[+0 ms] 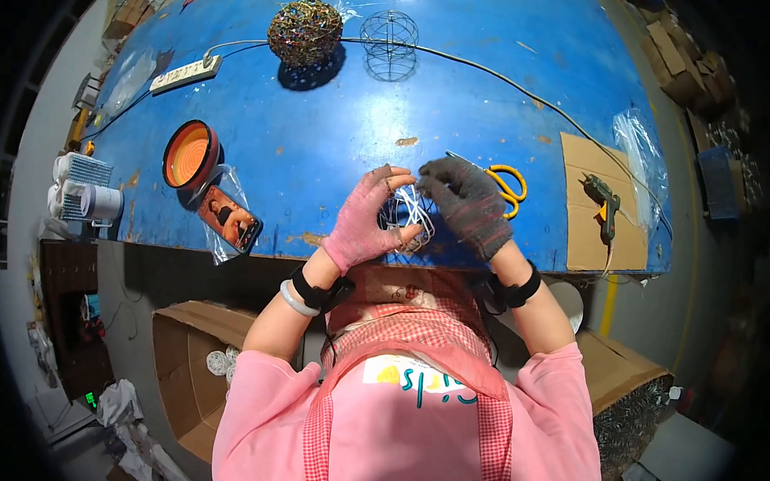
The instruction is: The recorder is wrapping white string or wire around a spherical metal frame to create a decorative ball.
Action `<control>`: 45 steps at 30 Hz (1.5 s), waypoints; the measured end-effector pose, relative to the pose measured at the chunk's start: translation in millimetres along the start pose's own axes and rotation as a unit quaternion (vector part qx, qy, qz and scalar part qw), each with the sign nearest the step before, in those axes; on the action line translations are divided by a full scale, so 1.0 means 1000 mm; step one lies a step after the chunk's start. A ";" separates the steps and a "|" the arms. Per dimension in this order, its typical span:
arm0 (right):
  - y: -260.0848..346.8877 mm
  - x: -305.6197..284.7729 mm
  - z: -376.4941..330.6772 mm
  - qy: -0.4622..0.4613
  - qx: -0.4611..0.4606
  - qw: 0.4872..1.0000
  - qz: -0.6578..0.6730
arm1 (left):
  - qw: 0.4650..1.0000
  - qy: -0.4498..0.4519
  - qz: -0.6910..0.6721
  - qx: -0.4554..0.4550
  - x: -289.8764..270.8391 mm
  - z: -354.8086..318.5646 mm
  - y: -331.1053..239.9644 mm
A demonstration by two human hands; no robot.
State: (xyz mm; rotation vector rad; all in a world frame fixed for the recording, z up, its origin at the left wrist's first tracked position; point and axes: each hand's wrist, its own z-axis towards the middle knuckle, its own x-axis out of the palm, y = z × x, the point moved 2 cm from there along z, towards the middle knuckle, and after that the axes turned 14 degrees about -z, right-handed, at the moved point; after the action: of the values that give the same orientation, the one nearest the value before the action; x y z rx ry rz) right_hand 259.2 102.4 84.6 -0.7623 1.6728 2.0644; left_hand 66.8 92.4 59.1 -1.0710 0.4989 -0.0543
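In front of me, at the table's near edge, is a small round wire frame with white strips wound across it. My left hand, in a pink glove with bare fingertips, curls around its left side, thumb low and fingers at the top. My right hand, in a dark grey glove, is bent over the upper right of the frame. Its thumb and fingertips come together there; what lies between them is too small to make out. Yellow-handled scissors lie just beyond the right hand, their blades partly hidden by it.
On the blue table stand a glittery ball, a bare wire ball and an orange bowl. A phone lies left. A cable runs from a power strip across the back. A glue gun rests on cardboard.
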 end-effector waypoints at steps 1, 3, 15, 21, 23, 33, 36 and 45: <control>-0.005 -0.002 0.006 -0.001 0.001 1.000 -0.002 | 1.000 0.000 0.000 0.008 0.000 0.000 0.000; -0.022 -0.004 0.022 -0.004 0.041 0.996 0.081 | 1.000 -0.001 -0.004 0.015 0.000 0.000 -0.002; -0.040 0.028 0.009 0.095 0.003 0.995 -0.006 | 0.992 0.008 0.000 0.125 0.001 -0.016 0.005; 0.003 0.013 -0.006 -0.022 0.006 0.998 -0.057 | 0.994 -0.049 -0.049 0.080 0.000 -0.012 0.008; 0.001 0.019 -0.016 -0.101 -0.073 0.990 -0.072 | 0.992 -0.056 0.042 0.103 -0.001 0.004 -0.011; 0.008 -0.007 0.023 -0.061 -0.156 0.971 -0.173 | 0.996 -0.009 0.068 0.048 0.013 0.001 -0.004; -0.021 -0.003 0.025 0.018 0.042 0.997 -0.059 | 0.999 0.008 0.038 0.037 0.015 0.004 -0.012; -0.052 0.026 0.012 0.068 -0.177 0.950 -0.248 | 0.995 0.027 0.001 0.093 0.008 -0.012 -0.004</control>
State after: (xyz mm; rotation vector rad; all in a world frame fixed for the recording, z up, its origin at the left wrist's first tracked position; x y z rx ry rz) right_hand 268.2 124.3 29.7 -1.3142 1.0250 1.9842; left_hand 69.9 78.7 54.6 -0.8881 0.5333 -0.1251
